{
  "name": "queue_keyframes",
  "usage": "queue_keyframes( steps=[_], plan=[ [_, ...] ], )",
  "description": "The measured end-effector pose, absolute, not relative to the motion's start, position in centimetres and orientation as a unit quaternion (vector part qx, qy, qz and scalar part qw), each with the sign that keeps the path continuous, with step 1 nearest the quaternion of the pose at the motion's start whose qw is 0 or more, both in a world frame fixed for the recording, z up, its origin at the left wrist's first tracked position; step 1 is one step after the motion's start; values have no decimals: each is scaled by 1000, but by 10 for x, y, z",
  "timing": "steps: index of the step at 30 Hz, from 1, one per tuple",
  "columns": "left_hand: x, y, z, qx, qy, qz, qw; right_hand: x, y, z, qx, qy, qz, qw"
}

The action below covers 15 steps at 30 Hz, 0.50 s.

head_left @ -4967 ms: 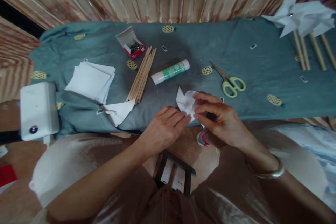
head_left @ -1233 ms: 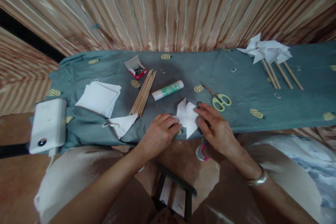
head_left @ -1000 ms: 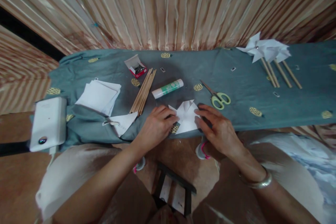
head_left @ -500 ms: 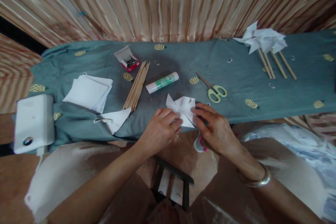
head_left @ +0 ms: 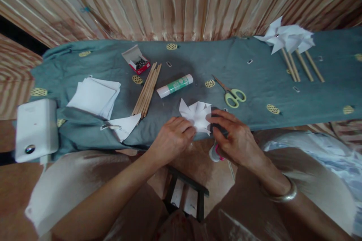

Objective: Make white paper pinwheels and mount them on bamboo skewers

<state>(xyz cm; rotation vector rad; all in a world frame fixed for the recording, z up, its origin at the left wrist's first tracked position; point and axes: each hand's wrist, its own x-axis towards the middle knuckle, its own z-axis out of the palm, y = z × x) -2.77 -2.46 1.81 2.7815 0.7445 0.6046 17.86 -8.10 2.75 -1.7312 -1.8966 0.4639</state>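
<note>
A white paper pinwheel with cut, folded blades lies at the front edge of the cloth. My left hand pinches its lower left side, the fingers curled together. At the pinwheel's right edge is my right hand, thumb and fingers apart, the fingertips against or just beside the paper. Just beyond the paper lies a green and white glue stick. Scissors with light green handles rest to the right of it, blades half closed.
Wooden sticks lie bundled left of the glue stick, near a red box of pins. A stack of white paper, a folded paper piece and a white power bank are further left. Several finished pinwheels lie far right.
My right thumb has drawn away from the pinwheel, and its fingers have spread. The pinwheel's lower right blade now looks raised or curled. My left hand keeps its grip. The view has shifted slightly.
</note>
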Motion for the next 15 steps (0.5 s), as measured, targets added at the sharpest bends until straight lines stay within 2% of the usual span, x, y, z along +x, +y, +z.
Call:
queue_keyframes(
  steps=[4,15],
  plan=[
    [-29,-25,19,934,260,222,100,181,-80,35,-620,-692,230,289],
    [-30,-28,20,943,243,200,106,174,-71,20,-615,-662,270,334]
  ],
)
